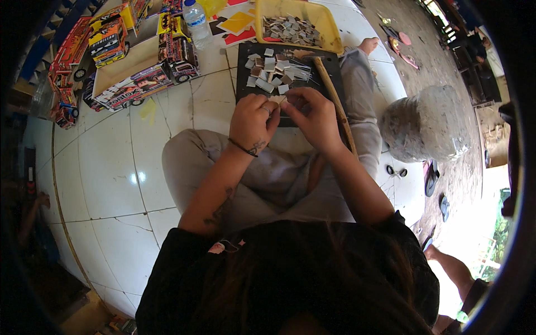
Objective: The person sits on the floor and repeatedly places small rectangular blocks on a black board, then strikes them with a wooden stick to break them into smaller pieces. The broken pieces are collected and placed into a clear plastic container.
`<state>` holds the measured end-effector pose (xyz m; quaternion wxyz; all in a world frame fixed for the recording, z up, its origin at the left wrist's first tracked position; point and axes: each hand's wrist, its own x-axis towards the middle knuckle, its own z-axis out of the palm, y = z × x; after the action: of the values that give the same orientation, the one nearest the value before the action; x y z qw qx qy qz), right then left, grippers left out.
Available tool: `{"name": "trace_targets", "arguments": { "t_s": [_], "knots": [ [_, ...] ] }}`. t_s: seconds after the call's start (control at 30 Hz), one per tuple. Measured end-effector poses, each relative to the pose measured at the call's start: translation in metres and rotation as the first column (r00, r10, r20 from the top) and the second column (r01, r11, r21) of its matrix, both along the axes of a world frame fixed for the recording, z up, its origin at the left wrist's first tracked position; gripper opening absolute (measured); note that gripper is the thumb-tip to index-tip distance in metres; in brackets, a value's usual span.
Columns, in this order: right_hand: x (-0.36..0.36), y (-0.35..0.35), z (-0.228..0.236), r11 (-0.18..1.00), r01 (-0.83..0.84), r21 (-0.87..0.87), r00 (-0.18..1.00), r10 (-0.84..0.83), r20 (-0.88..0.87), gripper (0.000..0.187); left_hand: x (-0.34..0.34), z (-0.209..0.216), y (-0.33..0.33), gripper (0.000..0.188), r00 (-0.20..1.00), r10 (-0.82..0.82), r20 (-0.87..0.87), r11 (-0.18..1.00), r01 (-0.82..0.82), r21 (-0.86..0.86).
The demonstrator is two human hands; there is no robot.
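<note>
My left hand [252,124] and my right hand [314,118] meet over the near part of a black board [244,92]. Their fingers pinch a small pale piece [277,99] between them; its exact kind is too small to make out. Just beyond my fingers lies a loose heap of small square grey and brown pieces [276,82]. Several thin metal rods or nails [301,73] stick out at the heap's right side. A hammer [333,97] rests along the board's right edge, its wooden handle reaching beside my right forearm.
Past the board stands a yellow tray [339,46] of similar pieces. Toy trucks [134,84] fill the far left, with a water bottle [195,22] and coloured sheets [234,23] nearby. A large wrapped grey bundle [427,124] and sandals [431,178] are on the right. Other people's limbs show at the edges.
</note>
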<state>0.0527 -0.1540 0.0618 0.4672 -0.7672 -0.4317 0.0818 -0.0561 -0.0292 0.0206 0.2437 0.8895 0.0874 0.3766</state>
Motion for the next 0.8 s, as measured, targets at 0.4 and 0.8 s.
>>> {"name": "trace_targets", "arguments": {
  "t_s": [0.4, 0.8],
  "knots": [
    [-0.01, 0.018, -0.003, 0.968, 0.028, 0.248, 0.934, 0.063, -0.351, 0.01, -0.002, 0.0, 0.001, 0.01, 0.99, -0.023, 0.137, 0.997, 0.033, -0.071],
    [-0.011, 0.011, 0.028, 0.992, -0.039, 0.12, 0.856, 0.095, -0.507, 0.017, -0.008, 0.001, 0.007, 0.01, 0.968, -0.196, 0.159, 0.949, 0.228, -0.219]
  ]
}}
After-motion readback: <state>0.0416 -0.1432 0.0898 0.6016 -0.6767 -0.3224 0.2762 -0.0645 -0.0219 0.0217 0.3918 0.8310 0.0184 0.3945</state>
